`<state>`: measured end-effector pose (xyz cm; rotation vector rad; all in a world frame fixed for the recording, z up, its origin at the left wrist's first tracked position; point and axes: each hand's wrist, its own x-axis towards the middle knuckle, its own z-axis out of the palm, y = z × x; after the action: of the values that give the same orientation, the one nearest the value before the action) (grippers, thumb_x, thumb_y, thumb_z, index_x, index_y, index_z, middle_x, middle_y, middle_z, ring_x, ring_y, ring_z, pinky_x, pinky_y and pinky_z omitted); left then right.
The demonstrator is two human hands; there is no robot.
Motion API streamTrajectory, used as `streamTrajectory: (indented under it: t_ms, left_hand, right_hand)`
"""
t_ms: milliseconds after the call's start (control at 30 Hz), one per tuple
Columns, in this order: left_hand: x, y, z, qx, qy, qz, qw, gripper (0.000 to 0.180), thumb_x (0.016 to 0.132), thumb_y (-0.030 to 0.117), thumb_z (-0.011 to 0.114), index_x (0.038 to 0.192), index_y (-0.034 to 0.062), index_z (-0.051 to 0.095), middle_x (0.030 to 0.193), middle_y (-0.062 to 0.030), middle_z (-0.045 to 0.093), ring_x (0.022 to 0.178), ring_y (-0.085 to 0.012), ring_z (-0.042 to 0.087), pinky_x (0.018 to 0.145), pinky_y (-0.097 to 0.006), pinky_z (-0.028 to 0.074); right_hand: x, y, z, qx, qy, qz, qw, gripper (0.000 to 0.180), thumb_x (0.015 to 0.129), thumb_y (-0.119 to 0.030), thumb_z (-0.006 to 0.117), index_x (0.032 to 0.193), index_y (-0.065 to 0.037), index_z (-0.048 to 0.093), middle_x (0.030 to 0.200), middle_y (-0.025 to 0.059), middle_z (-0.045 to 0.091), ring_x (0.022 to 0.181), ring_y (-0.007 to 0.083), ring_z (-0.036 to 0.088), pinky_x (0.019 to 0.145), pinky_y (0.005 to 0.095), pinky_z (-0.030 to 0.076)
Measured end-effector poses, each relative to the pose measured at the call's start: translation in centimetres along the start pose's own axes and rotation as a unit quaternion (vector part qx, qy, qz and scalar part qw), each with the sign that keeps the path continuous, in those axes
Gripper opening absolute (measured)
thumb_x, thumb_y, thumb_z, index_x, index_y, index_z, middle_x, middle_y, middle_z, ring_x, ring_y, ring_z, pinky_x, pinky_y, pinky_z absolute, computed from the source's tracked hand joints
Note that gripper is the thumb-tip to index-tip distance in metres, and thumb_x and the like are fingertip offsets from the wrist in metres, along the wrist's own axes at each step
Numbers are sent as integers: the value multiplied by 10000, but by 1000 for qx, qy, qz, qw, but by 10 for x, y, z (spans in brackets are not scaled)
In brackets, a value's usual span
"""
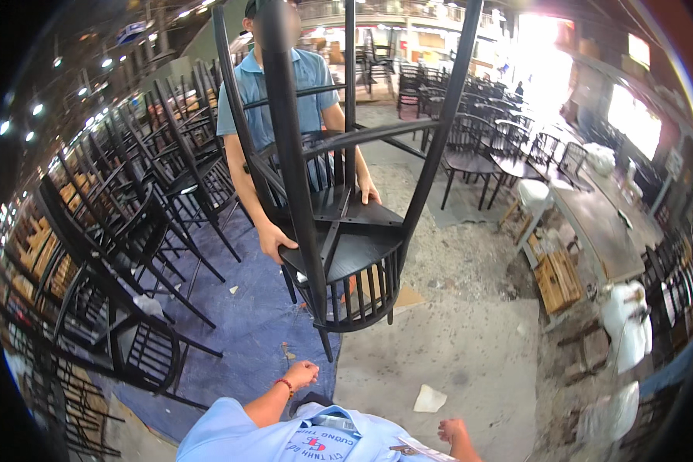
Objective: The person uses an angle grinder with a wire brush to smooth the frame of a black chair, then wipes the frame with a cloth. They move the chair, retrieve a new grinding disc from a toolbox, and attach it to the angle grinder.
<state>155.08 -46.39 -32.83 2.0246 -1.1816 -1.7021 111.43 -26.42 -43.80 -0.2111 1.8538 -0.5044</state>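
Note:
My left hand [302, 375], with a beaded bracelet at the wrist, is loosely closed in front of my body, and nothing shows in it. Low on my right side, my right hand [453, 430] is empty, its fingers partly spread. Ahead of me is an upturned black wooden chair [354, 246], its legs pointing up and its spindle back hanging down. It seems to rest on a second black chair, whose legs point down. A co-worker [316, 73] in a blue shirt grips the seat edge with both hands. Neither of my hands touches the chairs.
Stacked black chairs [131, 331] crowd the left, beside a blue floor sheet [246, 339]. At the right are a table [593, 223], a wooden crate [556, 281] and white-wrapped items [626, 323]. More black chairs [470, 146] stand behind. A pale scrap [430, 399] lies nearby.

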Motion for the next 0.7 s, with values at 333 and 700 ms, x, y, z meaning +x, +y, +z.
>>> streamTrajectory:
  t_ms: [333, 700]
  left_hand:
    - [23, 78, 103, -60, 29, 5, 998, 249, 908, 309, 602, 1001, 79, 619, 845, -11, 635, 706, -126, 606, 566, -295, 484]
    - [79, 150, 189, -136, -46, -8, 990, 276, 898, 356, 595, 997, 99, 608, 858, -5, 587, 769, -136, 574, 630, -333, 494]
  right_hand:
    - [49, -115, -87, -9, -50, -86, 995, 300, 884, -152, 572, 1153, -20, 588, 1049, 143, 663, 848, 288, 660, 670, 404, 548]
    - [121, -297, -154, -144, -49, -83, 985, 245, 888, -152, 571, 1102, -39, 612, 1006, 117, 656, 722, 246, 633, 562, 367, 516]
